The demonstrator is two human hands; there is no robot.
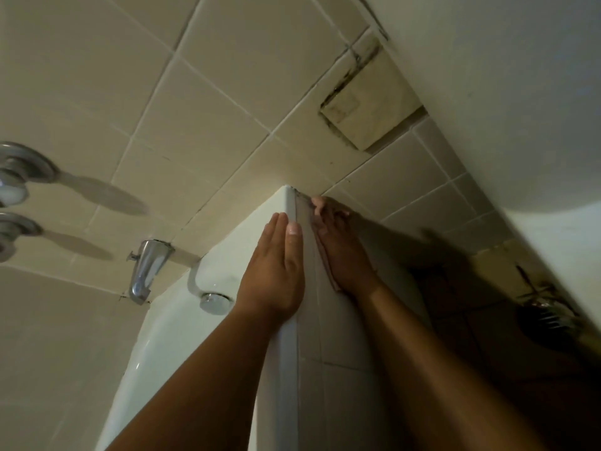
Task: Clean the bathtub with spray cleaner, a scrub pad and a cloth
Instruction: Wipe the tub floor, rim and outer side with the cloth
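Observation:
The white bathtub (pixel 224 255) runs from the centre down to the lower left, its rim corner meeting the tiled wall. My left hand (pixel 276 271) lies flat on top of the rim near that corner, fingers straight and together. My right hand (pixel 346 255) presses a thin brownish scrub pad (pixel 326 262) flat against the tub's tiled outer side (pixel 325 369), just below the rim; only the pad's edge shows under the palm. No spray bottle or cloth is in view.
A chrome spout (pixel 146 271) and two chrome tap handles (pixel 13 190) are on the wall at left. A round chrome overflow cap (pixel 214 302) sits inside the tub. A white fixture (pixel 520 92) hangs at upper right above a dark floor drain (pixel 549 317).

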